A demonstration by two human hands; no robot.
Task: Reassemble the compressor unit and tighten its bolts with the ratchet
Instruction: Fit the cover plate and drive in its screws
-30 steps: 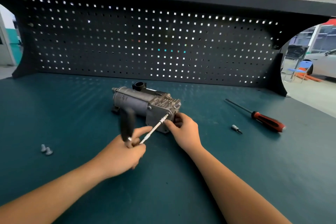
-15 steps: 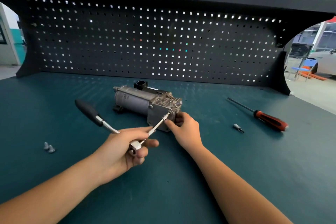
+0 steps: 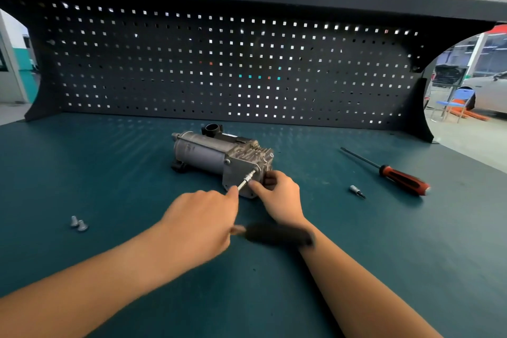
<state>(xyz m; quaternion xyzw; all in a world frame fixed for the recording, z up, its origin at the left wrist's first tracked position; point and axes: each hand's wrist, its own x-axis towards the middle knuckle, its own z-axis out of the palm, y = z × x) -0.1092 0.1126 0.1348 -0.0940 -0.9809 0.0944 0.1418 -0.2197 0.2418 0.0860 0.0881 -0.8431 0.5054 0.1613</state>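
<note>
**Compressor unit** [image 3: 208,153]: lies on its side at the middle of the green surface [image 3: 109,173], with its end plate [image 3: 237,174] turned toward me. One bolt head [image 3: 227,162] shows at the plate's upper left corner.

**Ratchet** [image 3: 274,234]: its extension bar [image 3: 247,180] slants up from my left hand [image 3: 200,222] to the plate's upper right corner. The bolt under its tip is hidden. The black handle [image 3: 288,236] sticks out to the right, close to my right wrist, and is blurred.

**Risks, as I judge them:**
- The long bar meets the plate at a slant. If it tips, the socket could ride off the bolt head and round it.
- Nothing clamps the unit. A hard pull could roll or slide it if my right hand [image 3: 279,197] slackens.
- The handle passes close to my right forearm and could knock it mid-swing.
- Two loose bolts [image 3: 78,223] lie well off to the left. Tightening one corner hard before they are fitted could seat the plate unevenly.

**Fingers, left hand:** curled over the ratchet's head, hiding it. The index fingertip [image 3: 232,191] touches the bar.

**Fingers, right hand:** the thumb [image 3: 255,187] lies against the plate just beside the bar. The other fingers are curled round the plate's far edge, gripping the unit.

**Driver bit** [image 3: 356,191]: lies loose to the right of the unit.

**Screwdriver** [image 3: 397,177]: red and black handle, lying beyond the bit, untouched.

**Pegboard** [image 3: 219,68]: dark, standing along the back of the surface.
</note>
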